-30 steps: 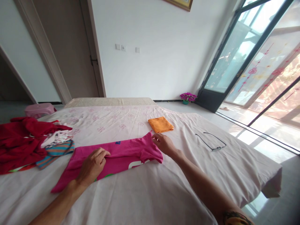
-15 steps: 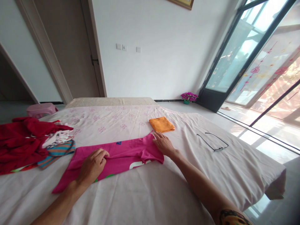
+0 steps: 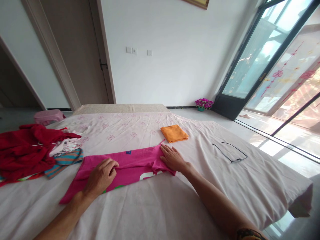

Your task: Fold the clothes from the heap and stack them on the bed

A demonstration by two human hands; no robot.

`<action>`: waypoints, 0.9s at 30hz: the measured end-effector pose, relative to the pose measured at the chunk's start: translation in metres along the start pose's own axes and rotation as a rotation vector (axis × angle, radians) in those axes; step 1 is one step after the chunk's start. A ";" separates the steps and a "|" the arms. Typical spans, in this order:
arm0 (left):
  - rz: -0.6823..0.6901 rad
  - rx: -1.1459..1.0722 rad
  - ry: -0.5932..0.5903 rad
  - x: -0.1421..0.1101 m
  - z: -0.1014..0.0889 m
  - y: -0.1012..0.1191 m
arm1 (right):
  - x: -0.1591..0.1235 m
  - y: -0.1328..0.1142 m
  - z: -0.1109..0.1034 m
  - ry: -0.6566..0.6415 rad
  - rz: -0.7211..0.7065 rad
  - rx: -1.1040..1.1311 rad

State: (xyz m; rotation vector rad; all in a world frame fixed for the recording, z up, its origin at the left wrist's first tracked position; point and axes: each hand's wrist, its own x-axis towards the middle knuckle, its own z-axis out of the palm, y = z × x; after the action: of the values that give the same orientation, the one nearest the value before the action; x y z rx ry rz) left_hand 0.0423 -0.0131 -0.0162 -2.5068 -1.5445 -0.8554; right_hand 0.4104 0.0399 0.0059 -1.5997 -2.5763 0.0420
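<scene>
A magenta T-shirt (image 3: 135, 161) lies folded lengthwise into a long strip, with a small blue patch near its far edge and parts of a white and green print on the near side. My left hand (image 3: 102, 175) is on its left half, fingers curled and closed on the cloth; the fingertips are partly hidden. At the sleeve and shoulder end, my right hand (image 3: 172, 157) lies flat with its fingers stretched out. Just beyond that hand sits a folded orange cloth (image 3: 174, 133), apart from the shirt.
On the left is a heap of red clothes (image 3: 30, 150) with a striped blue and brown garment (image 3: 66, 161). Eyeglasses (image 3: 232, 155) rest at the right on the pale bedsheet (image 3: 150, 213). A pink stool (image 3: 49, 116) and potted purple flowers (image 3: 203, 104) stand on the floor beyond.
My right hand has slid slightly inward and toward me over the sleeve end, now flatter. The left hand stays in about the same place on the shirt. The view has shifted a little.
</scene>
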 end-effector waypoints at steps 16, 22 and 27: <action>-0.137 0.199 -0.004 -0.021 -0.066 -0.058 | 0.015 -0.007 0.015 0.100 -0.133 0.062; -0.174 0.109 -0.199 -0.044 -0.075 -0.062 | 0.015 -0.006 0.014 0.094 -0.112 0.080; -0.293 -0.024 -0.374 -0.037 -0.087 -0.067 | 0.016 -0.006 0.015 0.079 -0.104 0.082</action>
State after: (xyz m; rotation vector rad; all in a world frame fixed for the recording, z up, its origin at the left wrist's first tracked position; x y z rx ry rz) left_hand -0.0637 -0.0398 0.0242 -2.6093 -2.0630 -0.4416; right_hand 0.3962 0.0516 -0.0070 -1.4098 -2.5580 0.0729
